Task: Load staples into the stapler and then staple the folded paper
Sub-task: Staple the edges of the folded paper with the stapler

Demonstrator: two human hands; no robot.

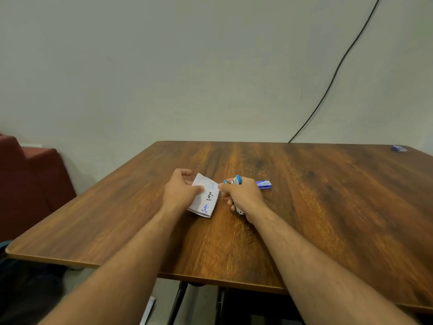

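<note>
Below, as I see it from the head camera:

1. Table — wood-grain top, with both of my forearms reaching over its near edge.
2. Left hand — thumb and fingers pinch the left side of the paper, a folded white sheet with handwriting in blue and black. The sheet is near the middle of the table; I cannot tell whether its low corner touches the top.
3. Right hand — fingers curled round the stapler. Its blue-and-metal front end sticks out above the knuckles, right at the paper's right edge; a metal part shows below the palm. I cannot tell whether the paper sits inside the stapler's mouth.
4. Staple box — small, blue and white, lying on the table just behind the right hand.
5. Second box — small and blue, at the far right corner, well apart from the rest.
6. Cable — black, running down the wall behind the table.
</note>
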